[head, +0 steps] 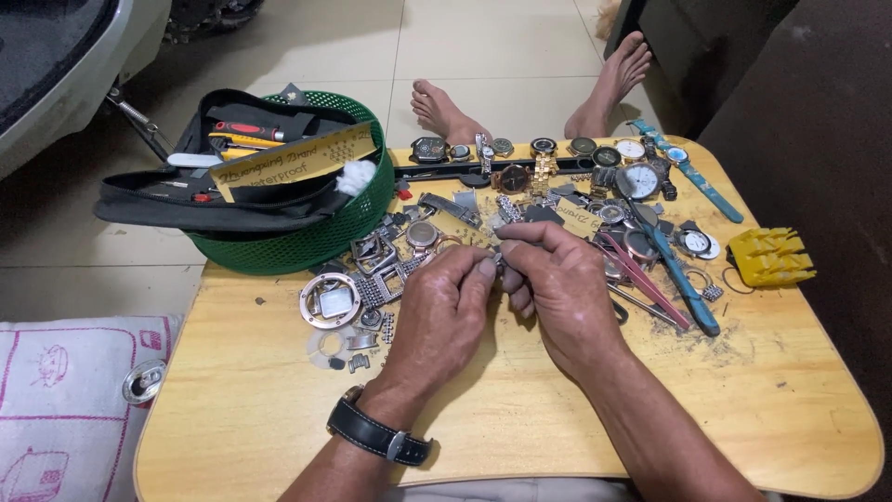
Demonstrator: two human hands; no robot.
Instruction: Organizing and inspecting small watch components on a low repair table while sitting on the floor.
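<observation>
Small metal watch part (499, 260), mostly hidden, sits pinched between the fingertips of both hands above the middle of the bench (279, 390). Left hand (444, 311) has its fingers (483, 270) curled and pressed together on the part; right hand (556, 279) meets it with fingers bent and closed on the same piece. A black watch strap (381, 435) circles the left wrist.

A tan card label (293, 160), long and slanted with dark lettering, lies across the green basket (307, 237) at the bench's far left corner, over a black tool pouch (186, 200). A smaller tan label (578, 218) lies among watch cases near the far edge. A yellow block tool (769, 256) rests at the right edge, and a square-faced watch case (330, 299) left of the hands.

The bench is pale scuffed wood with rounded corners, standing on a cream tiled floor (483, 46); a white cloth with pink print (65, 400) lies by its left edge
</observation>
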